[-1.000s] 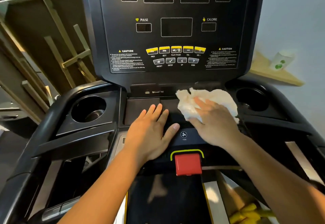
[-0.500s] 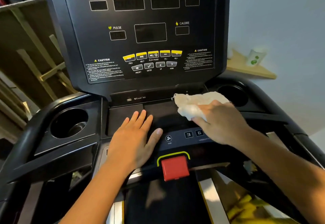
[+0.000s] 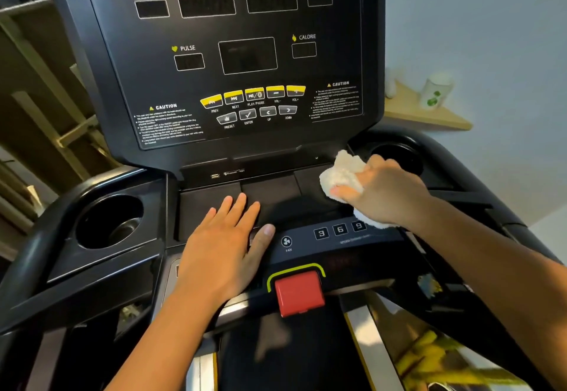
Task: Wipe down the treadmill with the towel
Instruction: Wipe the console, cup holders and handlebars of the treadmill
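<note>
The treadmill [image 3: 214,52] fills the view, its dark console rising beyond both sets of fingers. The left hand [image 3: 224,237] lies flat on the tray below the console, fingers [image 3: 236,209] straight, slightly apart, holding nothing. The right hand [image 3: 386,191] is at the tray's right end, its fingers [image 3: 346,191] curled and clamped on the white towel [image 3: 340,172], which is bunched against the surface. The cup holder [image 3: 395,157] sits just beyond those fingers, the speed buttons [image 3: 340,230] just behind them. The step looks like wiping the tray. Next, the towel likely needs sweeping into the holder or across the buttons, pressed lightly.
</note>
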Demonstrator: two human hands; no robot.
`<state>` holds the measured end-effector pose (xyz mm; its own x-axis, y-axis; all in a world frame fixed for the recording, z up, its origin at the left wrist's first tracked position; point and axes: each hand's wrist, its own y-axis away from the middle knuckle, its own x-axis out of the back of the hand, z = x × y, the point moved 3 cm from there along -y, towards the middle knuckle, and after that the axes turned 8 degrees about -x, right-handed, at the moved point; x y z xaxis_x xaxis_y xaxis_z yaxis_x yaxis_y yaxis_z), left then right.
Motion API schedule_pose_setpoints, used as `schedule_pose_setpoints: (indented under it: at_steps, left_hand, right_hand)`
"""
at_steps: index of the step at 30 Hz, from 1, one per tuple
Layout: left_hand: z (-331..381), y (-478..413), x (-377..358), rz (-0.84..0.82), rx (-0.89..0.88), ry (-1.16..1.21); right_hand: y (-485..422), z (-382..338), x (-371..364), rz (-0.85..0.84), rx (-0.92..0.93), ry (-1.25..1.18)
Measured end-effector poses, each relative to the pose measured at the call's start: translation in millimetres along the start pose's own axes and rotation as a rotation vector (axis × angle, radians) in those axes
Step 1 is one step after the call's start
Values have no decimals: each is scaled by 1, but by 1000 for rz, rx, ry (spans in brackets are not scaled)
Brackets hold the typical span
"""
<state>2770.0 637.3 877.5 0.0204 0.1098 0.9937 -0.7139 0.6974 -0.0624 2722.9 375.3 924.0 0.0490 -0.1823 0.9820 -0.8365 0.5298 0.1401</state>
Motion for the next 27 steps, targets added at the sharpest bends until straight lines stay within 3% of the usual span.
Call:
schedule_pose_setpoints:
  at_steps: [4, 9, 15, 21, 27]
  left_hand:
    - [2, 1, 1, -5, 2, 11]
    - [2, 1, 0, 7, -3, 7]
    - [1, 1, 0, 5, -10, 4]
    - [0, 2, 0, 13, -14, 28]
    - [1, 1, 1, 1, 8, 37]
  right_hand:
    - [-12, -24, 2, -12, -54, 42]
    - [19, -19, -3, 20, 102, -4]
    - [-24, -22, -1, 123, -23, 157]
    - [-5, -7, -1, 122, 29, 70]
    - [-23, -11, 1, 206, -80, -28]
